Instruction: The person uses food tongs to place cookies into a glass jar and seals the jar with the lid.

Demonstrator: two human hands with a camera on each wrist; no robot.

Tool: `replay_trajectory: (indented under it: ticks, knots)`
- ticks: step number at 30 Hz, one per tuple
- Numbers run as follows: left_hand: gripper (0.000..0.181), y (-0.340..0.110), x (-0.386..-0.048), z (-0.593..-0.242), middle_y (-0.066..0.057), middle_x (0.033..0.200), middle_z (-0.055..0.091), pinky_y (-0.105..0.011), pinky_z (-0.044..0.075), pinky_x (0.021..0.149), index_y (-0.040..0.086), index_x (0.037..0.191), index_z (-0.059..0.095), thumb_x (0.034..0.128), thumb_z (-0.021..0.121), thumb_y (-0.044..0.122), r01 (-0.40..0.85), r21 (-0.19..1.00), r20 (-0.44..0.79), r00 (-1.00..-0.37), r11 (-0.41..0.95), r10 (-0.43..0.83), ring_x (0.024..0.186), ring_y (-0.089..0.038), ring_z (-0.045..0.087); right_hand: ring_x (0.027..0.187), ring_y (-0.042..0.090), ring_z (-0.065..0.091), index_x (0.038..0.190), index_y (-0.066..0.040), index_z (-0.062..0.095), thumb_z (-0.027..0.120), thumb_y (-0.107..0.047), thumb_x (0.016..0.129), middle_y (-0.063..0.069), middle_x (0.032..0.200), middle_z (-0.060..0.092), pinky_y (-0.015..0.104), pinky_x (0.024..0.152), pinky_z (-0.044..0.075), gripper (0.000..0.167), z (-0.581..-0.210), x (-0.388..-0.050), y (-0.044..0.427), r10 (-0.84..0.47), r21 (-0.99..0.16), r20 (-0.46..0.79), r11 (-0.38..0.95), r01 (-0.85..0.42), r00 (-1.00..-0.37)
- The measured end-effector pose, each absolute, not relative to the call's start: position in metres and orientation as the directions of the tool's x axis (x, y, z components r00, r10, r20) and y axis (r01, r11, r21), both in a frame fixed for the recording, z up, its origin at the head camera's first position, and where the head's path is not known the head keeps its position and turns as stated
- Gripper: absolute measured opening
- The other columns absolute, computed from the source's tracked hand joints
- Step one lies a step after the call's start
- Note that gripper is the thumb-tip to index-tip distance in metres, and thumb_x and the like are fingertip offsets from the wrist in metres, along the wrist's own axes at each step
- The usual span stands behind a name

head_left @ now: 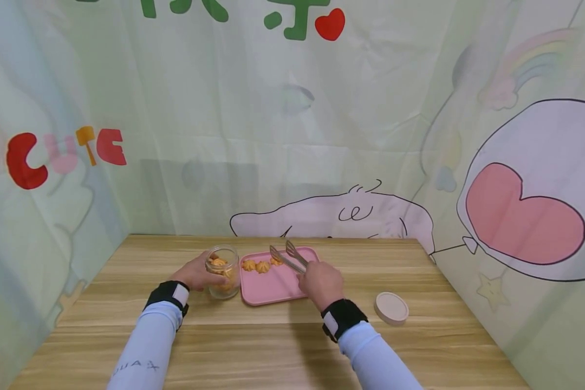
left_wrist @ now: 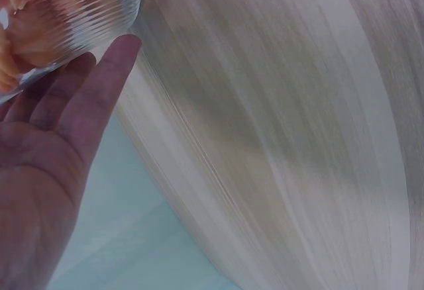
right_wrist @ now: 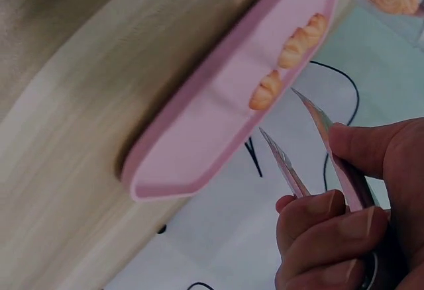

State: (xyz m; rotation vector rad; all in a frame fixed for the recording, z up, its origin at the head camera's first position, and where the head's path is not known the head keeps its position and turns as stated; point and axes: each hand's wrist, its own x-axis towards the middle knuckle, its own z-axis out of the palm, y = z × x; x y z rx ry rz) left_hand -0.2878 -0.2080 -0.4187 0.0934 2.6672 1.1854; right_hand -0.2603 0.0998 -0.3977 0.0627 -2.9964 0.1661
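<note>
My left hand [head_left: 198, 272] holds a clear glass jar [head_left: 223, 290] with cookies [head_left: 219, 262] inside, at the left end of a pink tray [head_left: 273, 292]. In the left wrist view, the fingers [left_wrist: 109, 78] lie against the ribbed side of the jar. My right hand [head_left: 323, 283] grips metal tongs [head_left: 292, 263] above the tray's right part. The tongs' tips are spread, with nothing between them, as the right wrist view shows. Several piped cookies [head_left: 262, 266] lie in a row along the far side of the tray.
A round pale lid [head_left: 391, 308] lies on the wooden table [head_left: 253, 346], to the right of my right hand. Printed fabric [head_left: 200, 189] hangs behind the table and along both sides.
</note>
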Motion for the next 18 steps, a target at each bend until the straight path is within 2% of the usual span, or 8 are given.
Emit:
replay_trajectory:
  ticks: [3, 10, 18]
  knots:
    - [0.081, -0.208, -0.289, -0.419, -0.026, 0.126, 0.054, -0.041, 0.054, 0.071, -0.002, 0.138, 0.037, 0.0783, 0.083, 0.028, -0.03, 0.746, -0.172, -0.974, 0.666, 0.148, 0.107, -0.037, 0.056, 0.052, 0.019, 0.052, 0.071, -0.009, 0.058, 0.071, -0.04, 0.089, 0.002, 0.058, 0.052, 0.037, 0.047, 0.046, 0.038, -0.407, -0.262, 0.098, -0.029, -0.102, 0.143, 0.994, -0.044, -0.989]
    - [0.082, -0.209, -0.29, -0.418, -0.026, 0.126, 0.054, -0.04, 0.054, 0.069, -0.002, 0.138, 0.037, 0.0782, 0.084, 0.029, -0.027, 0.744, -0.167, -0.975, 0.667, 0.146, 0.105, -0.036, 0.056, 0.053, 0.018, 0.052, 0.081, -0.005, 0.06, 0.072, -0.036, 0.09, 0.003, 0.06, 0.051, 0.037, 0.048, 0.048, 0.034, -0.422, -0.26, 0.091, -0.094, -0.065, 0.214, 0.992, -0.11, -0.972]
    - [0.082, -0.208, -0.287, -0.418, -0.025, 0.127, 0.054, -0.038, 0.052, 0.068, -0.001, 0.139, 0.038, 0.0771, 0.084, 0.029, -0.04, 0.748, -0.171, -0.976, 0.662, 0.135, 0.104, -0.035, 0.055, 0.054, 0.016, 0.054, 0.076, -0.006, 0.064, 0.075, -0.031, 0.088, 0.001, 0.063, 0.055, 0.035, 0.051, 0.052, 0.029, -0.416, -0.261, 0.084, -0.16, -0.044, 0.245, 0.983, -0.176, -0.956]
